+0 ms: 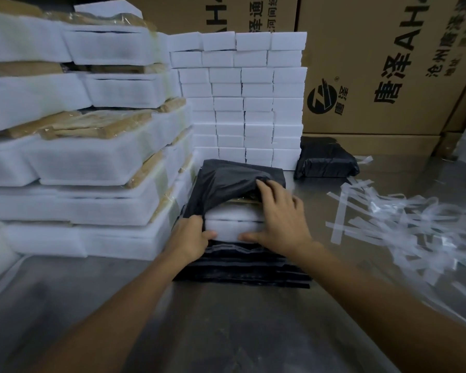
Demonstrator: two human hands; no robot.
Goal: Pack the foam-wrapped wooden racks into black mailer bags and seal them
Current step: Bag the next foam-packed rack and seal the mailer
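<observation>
Steel table nearest, bare forearms reaching across it. Flat stack of black bags next, under both hands. Left hand pinching the black bag's open edge beside the foam-wrapped rack. Right hand spread flat on the rack, fingertips tucked under the bag's mouth; rack half inside the bag. Peeled clear strips scattered right. Sealed black parcel beyond. Wrapped racks piled left, white foam blocks behind, cardboard boxes farthest.
</observation>
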